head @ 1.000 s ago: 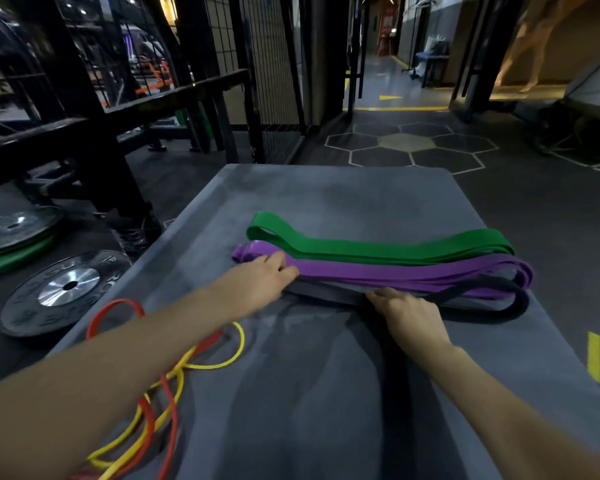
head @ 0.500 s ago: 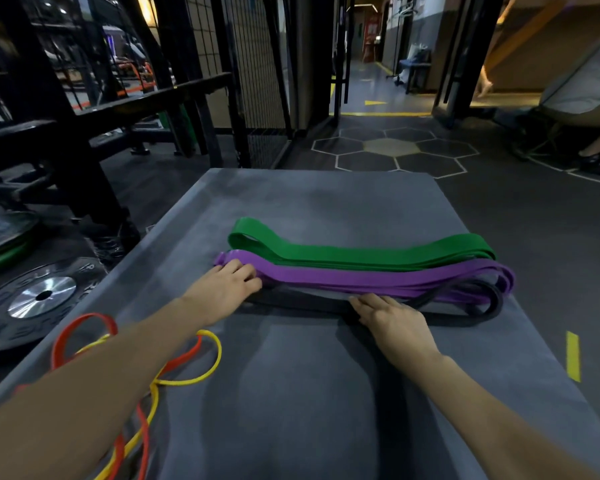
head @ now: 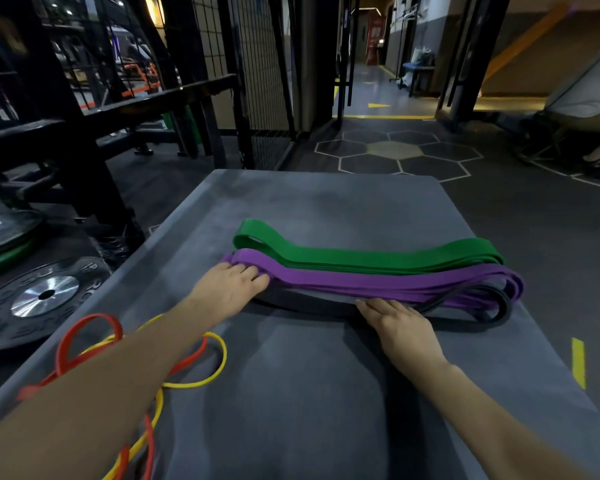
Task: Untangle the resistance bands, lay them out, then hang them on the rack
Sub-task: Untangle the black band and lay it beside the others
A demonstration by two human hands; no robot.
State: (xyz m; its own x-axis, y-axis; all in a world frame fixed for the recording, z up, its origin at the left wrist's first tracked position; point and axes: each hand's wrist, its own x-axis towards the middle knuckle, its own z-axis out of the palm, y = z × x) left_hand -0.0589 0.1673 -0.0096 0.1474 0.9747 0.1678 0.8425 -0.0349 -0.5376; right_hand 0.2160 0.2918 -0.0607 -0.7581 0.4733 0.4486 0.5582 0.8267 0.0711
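Three wide bands lie side by side across the grey platform: a green band farthest, a purple band in the middle, a black band nearest. My left hand rests with straight fingers on the left end of the purple and black bands. Flat on the black band's middle lies my right hand, its fingertips at the purple band's edge. A thin red band and a thin yellow band lie tangled at the platform's near left, partly under my left forearm.
Weight plates lie on the floor to the left, beside a black steel rack frame. A wire mesh partition stands behind the platform. Dark floor with hexagon markings stretches ahead. Someone's leg shows at the far right edge.
My left hand has slid a little along the purple band's left end. The right hand stays on the black band. The camera has tilted slightly.
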